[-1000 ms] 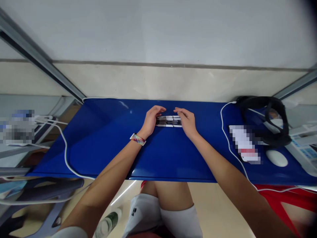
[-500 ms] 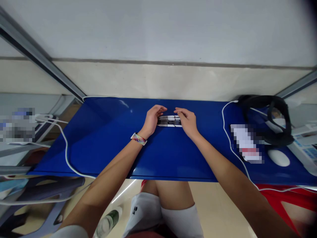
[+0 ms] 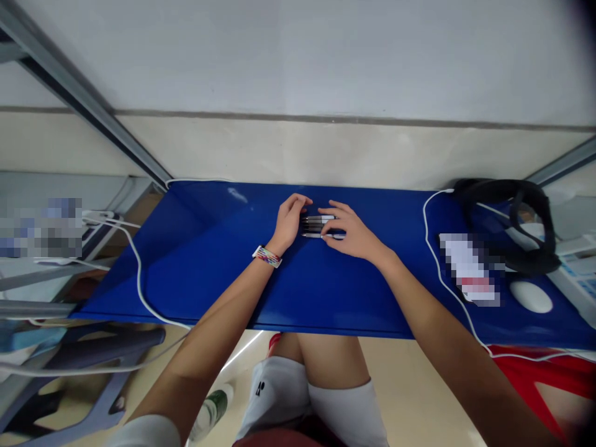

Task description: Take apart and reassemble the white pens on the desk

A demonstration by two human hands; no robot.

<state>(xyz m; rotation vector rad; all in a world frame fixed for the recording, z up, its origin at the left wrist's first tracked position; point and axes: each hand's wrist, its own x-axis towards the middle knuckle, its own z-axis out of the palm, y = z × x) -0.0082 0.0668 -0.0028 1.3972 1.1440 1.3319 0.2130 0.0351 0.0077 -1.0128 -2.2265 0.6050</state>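
1. Blue worktop (image 3: 209, 261) carried the pens (image 3: 315, 220), side by side.
2. Right hand (image 3: 350, 234) had spread over the near pen (image 3: 311, 235), seemingly singling it out; hold undetermined.
3. Left hand (image 3: 287, 221) stayed loosely cupped, apparently empty.

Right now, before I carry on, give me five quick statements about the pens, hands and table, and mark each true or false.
1. Several slim pens with white and dark barrels lie on the glossy blue table. True.
2. The multicoloured woven wristband is on the right arm. False: the wristband is on the left arm.
3. The right hand partly covers the pens. True.
4. The smooth white oval object lies left of the pens. False: the oval object lies to their right.
5. The left hand is beside the pens' left ends. True.
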